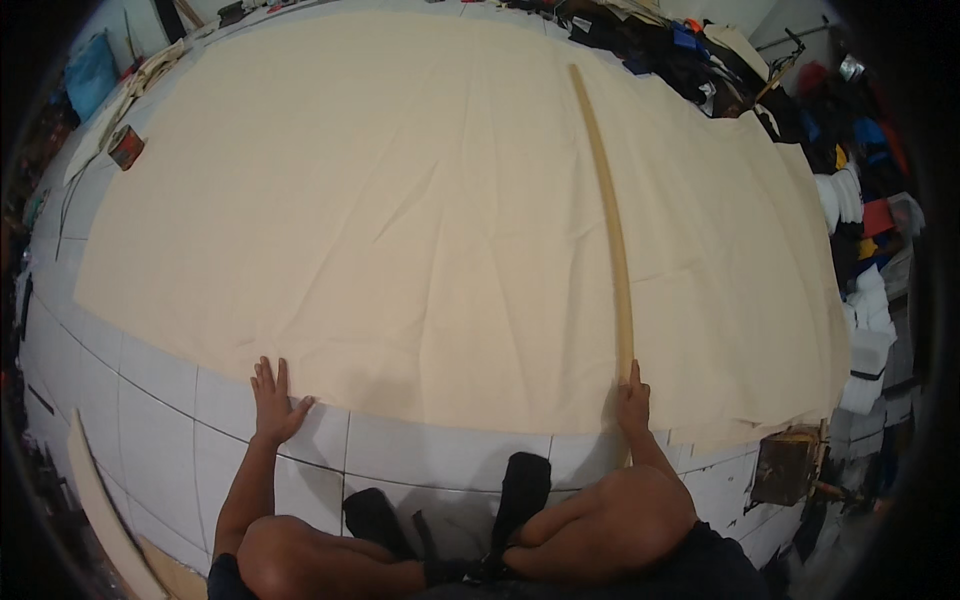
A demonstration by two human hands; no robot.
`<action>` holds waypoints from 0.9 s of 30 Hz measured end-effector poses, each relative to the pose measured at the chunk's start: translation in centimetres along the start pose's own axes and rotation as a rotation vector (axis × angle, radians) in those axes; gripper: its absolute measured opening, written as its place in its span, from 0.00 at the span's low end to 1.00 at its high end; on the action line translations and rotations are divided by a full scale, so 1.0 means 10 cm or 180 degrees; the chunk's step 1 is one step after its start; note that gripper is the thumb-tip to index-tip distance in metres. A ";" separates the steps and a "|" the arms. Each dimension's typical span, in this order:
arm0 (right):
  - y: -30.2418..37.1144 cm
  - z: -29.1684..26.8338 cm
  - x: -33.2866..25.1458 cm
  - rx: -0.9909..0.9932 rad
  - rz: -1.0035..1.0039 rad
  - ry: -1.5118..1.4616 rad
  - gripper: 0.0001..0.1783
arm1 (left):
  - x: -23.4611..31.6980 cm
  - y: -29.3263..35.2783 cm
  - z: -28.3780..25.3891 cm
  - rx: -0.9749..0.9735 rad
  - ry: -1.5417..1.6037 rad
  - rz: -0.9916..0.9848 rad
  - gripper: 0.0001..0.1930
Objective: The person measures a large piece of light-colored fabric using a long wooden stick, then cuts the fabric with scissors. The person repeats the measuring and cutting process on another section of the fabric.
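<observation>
A large cream cloth [400,220] lies spread over the tiled floor, with creases across its middle and lower part. My left hand [277,402] rests on its near edge toward the left, fingers spread, holding nothing. On the right, my right hand [632,400] is closed around the near part of a long, narrow wooden stick [612,215]. That stick lies on the cloth and runs away from me toward the far side, leaning slightly left at its far end. Part of it is hidden under my hand.
White floor tiles [390,440] show along the near side. A red can [126,147] stands by the cloth's left edge, and a blue bag [91,76] sits farther back. Dark fabric [650,50] is piled at the far right, white rolls [870,370] nearer. A worn box [786,468] stands near right.
</observation>
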State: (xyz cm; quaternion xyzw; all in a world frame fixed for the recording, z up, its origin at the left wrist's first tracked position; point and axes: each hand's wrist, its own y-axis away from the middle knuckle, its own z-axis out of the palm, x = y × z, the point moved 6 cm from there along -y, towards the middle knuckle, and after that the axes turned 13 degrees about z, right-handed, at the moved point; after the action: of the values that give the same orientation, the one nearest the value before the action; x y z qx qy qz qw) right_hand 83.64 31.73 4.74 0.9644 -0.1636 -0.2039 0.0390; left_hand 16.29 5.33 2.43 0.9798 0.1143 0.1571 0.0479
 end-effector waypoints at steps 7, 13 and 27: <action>-0.38 0.24 -0.31 0.0215 -0.0476 -0.0364 0.30 | -0.31 0.39 0.07 0.0895 -0.0271 -0.1048 0.43; 0.28 0.47 -1.46 -0.0214 -0.1337 -0.0262 0.30 | -0.61 0.51 -0.08 0.1417 0.0640 -0.1008 0.47; 2.56 1.63 -3.71 -0.2186 -0.4008 0.1146 0.29 | -0.86 1.18 -0.22 0.1597 0.0861 -0.2005 0.27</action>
State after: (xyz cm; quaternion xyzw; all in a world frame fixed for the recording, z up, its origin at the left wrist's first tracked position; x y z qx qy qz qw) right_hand 37.32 19.74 7.55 0.8277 0.5027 -0.0661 0.2404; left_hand 10.08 -8.01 3.51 0.8489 0.4480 0.2292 -0.1619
